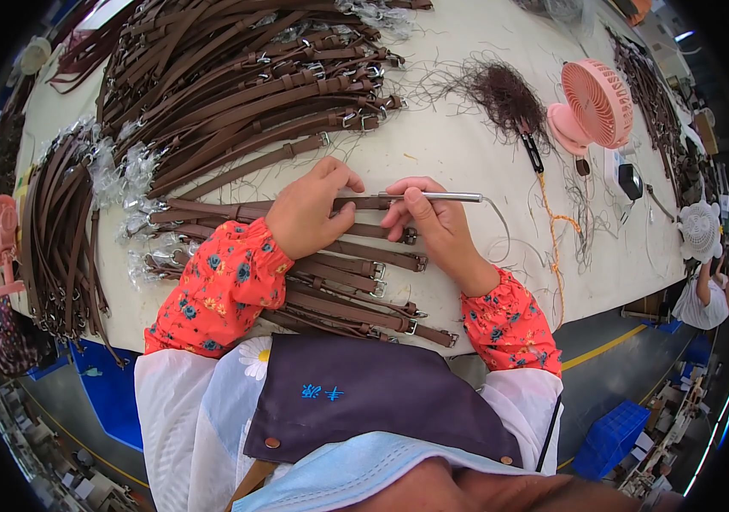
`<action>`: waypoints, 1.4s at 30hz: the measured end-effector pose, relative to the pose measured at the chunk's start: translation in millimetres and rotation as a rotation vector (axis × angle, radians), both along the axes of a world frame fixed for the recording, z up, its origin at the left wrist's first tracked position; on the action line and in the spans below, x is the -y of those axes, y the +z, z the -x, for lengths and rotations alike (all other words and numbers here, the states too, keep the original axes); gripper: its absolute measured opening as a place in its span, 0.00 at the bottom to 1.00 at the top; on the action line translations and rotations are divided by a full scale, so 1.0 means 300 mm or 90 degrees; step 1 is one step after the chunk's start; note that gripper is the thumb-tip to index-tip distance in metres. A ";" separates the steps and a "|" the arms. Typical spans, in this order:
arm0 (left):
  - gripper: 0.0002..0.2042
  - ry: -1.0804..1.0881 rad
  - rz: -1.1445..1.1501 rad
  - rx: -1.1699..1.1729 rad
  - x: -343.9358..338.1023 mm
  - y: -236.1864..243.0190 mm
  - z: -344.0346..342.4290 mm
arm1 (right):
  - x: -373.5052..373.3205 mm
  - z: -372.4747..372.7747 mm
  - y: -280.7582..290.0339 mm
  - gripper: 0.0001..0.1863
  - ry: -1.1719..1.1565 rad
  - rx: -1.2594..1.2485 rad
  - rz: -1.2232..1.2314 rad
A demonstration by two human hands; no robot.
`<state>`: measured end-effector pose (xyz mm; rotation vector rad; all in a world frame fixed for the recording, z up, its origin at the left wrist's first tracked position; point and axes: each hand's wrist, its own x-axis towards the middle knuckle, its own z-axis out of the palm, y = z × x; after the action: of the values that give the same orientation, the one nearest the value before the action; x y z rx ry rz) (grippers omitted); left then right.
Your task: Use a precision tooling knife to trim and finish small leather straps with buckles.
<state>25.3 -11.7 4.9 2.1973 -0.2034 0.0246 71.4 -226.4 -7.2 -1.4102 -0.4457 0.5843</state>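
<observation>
My right hand (428,222) grips a slim metal pen-like tool (454,196) with a thin grey cord, held level over a brown strap (373,202); some fingertips are beside that strap's end. My left hand (309,213) is over the same strap, thumb and forefinger curved and apart, other fingertips partly hidden. Around both hands lie rows of brown buckled straps (347,271), some with clear plastic-wrapped buckles (147,224) at their left ends.
Larger strap piles lie behind (236,77) and left (61,213). A pink fan (595,102), thread tangle (505,90) and orange cord (556,247) occupy the white table (603,273). Another pink fan (2,230), white fan (699,230), co-worker (702,299) and blue crate (608,435) are at the sides.
</observation>
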 end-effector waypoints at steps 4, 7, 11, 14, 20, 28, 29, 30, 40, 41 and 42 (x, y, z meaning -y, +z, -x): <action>0.07 -0.060 -0.171 0.203 -0.020 -0.020 -0.012 | 0.000 -0.003 0.015 0.19 -0.025 0.037 -0.020; 0.08 -0.073 -0.156 0.215 -0.022 -0.025 -0.011 | 0.004 -0.003 0.009 0.18 -0.041 0.078 -0.014; 0.09 -0.087 -0.211 0.237 -0.003 -0.027 0.003 | 0.003 -0.002 0.012 0.18 -0.055 0.099 -0.032; 0.09 -0.120 -0.105 0.031 -0.011 0.008 0.009 | 0.006 0.000 0.015 0.18 -0.038 0.080 -0.026; 0.10 -0.082 -0.023 -0.057 -0.006 0.015 0.026 | 0.003 0.003 0.020 0.19 -0.020 0.062 -0.013; 0.07 -0.098 -0.089 0.105 0.005 -0.023 0.029 | 0.010 0.008 0.014 0.19 0.019 0.045 0.016; 0.07 -0.097 -0.090 0.105 0.004 -0.023 0.028 | 0.009 0.009 0.014 0.19 0.020 0.045 0.016; 0.07 -0.087 -0.093 0.098 0.003 -0.024 0.027 | 0.008 0.011 0.015 0.19 0.022 0.038 0.020; 0.07 -0.047 -0.090 0.071 0.004 -0.026 0.022 | 0.004 0.010 0.010 0.18 0.022 0.040 0.028; 0.07 -0.047 -0.090 0.070 0.004 -0.023 0.023 | 0.003 0.010 0.011 0.18 0.022 0.040 0.028; 0.07 -0.047 -0.090 0.073 0.003 -0.020 0.024 | 0.003 0.011 0.012 0.18 0.023 0.034 0.032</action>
<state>18.1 -12.6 -1.2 2.3297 -0.3592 0.0978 68.1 -227.4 -3.5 -1.4703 -0.5041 0.5916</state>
